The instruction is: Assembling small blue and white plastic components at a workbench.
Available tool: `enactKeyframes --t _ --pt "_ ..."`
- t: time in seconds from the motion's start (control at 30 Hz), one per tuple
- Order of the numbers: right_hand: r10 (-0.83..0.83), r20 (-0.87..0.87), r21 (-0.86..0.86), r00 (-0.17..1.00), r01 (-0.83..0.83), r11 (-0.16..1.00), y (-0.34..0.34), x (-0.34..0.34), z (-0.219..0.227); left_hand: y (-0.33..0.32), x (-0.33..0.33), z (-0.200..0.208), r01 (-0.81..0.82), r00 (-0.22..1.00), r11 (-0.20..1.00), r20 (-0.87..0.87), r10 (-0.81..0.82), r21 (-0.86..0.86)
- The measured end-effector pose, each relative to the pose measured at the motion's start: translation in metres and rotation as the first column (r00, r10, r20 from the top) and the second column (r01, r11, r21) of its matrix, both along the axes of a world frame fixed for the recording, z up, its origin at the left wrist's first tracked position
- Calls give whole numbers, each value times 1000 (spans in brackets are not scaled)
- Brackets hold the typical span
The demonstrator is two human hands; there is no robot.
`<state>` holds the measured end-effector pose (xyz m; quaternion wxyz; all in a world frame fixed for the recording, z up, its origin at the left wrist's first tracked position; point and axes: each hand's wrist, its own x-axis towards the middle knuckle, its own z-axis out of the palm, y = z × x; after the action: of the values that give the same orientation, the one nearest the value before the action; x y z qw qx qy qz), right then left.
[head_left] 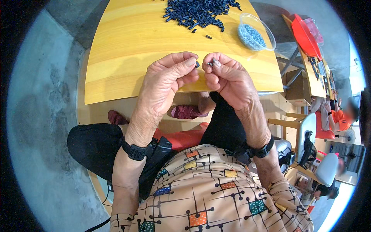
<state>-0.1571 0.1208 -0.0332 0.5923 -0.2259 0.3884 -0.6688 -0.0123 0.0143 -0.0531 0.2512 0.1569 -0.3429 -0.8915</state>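
Note:
Both my hands are raised over the near edge of a yellow wooden table [127,46]. Between the thumb and forefinger of my left hand [162,79] is a small dark plastic piece [197,64]. A few centimetres away, my right hand [234,81] pinches a tiny dark metallic piece [210,63], perhaps a screw; its exact kind is too small to make out. The two pieces are apart. Farther back lies a heap of short dark blue tubular plastic pieces [201,13], with one loose piece [208,37] in front. A clear round tub [266,28] holds many tiny pale-blue shiny bits [251,36].
At the right, another table bears a red basin [303,34] and more dark pieces. A cardboard box [297,87] stands under it. Pale-seated chairs [306,133], a fan [349,135] and people, one in orange [340,120], are beyond. A grey wall [42,96] rises at left.

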Motion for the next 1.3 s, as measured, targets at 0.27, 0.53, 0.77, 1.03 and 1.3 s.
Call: enactKeyframes --t 0.27,0.53,0.77,1.03,1.3 --pt "-20 -29 -7 999 19 1000 5 11 4 3 -2 0 -14 1000 1000 -6 14 18" --pt "-89 -55 -20 994 88 996 7 12 1 7 -4 0 -71 989 959 104 103 -273" --pt "-81 -39 -41 996 80 996 7 6 -1 4 -2 -1 -36 972 900 195 133 -435" --pt "-71 59 -70 996 75 995 7 2 -9 9 -4 2 -16 973 858 190 132 -513" --pt "-62 78 -79 995 68 995 8 0 -10 11 -6 0 -78 952 753 175 250 -653"
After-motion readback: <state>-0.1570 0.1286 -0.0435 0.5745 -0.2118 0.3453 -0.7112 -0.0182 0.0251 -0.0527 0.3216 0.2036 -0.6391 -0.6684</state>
